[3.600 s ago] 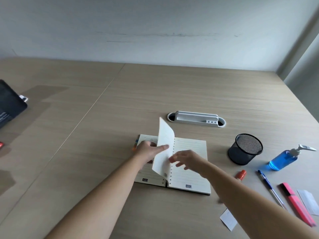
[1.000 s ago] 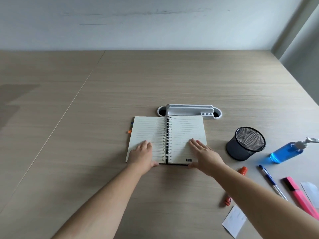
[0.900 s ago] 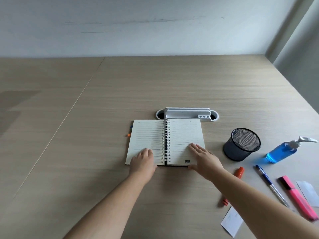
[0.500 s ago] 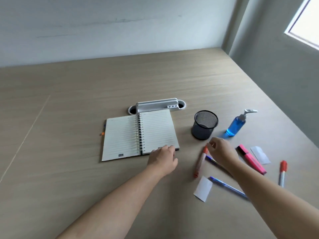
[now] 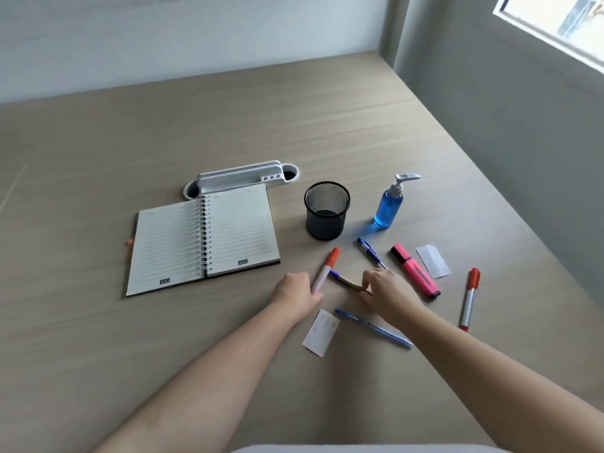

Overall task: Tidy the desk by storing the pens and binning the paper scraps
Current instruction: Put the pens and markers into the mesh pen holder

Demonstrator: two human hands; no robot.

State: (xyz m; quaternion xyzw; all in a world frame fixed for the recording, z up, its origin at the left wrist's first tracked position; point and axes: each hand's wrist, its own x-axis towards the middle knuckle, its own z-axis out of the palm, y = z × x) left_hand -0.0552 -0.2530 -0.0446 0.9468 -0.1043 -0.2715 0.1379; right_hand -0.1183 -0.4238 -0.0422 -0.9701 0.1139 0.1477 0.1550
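Note:
My left hand (image 5: 295,291) is curled over the lower end of an orange-capped marker (image 5: 326,268) that lies on the desk. My right hand (image 5: 387,294) pinches a beige pen with a blue tip (image 5: 343,280), also flat on the desk. Around them lie a blue pen (image 5: 371,253), a second blue pen (image 5: 372,326), a pink highlighter (image 5: 415,269) and a red marker (image 5: 469,297). One paper scrap (image 5: 321,332) sits below my left hand, another paper scrap (image 5: 433,260) beside the highlighter. A black mesh pen cup (image 5: 327,212) stands just behind the pens.
An open spiral notebook (image 5: 202,237) lies left of the cup. A white cable tray (image 5: 242,176) is set into the desk behind it. A blue sanitiser bottle (image 5: 389,207) stands right of the cup. The desk's right edge runs along a grey wall.
Both hands left the notebook and moved right to the pens. My left hand reached the orange-capped marker and my right hand closed on the beige pen. The view swung right.

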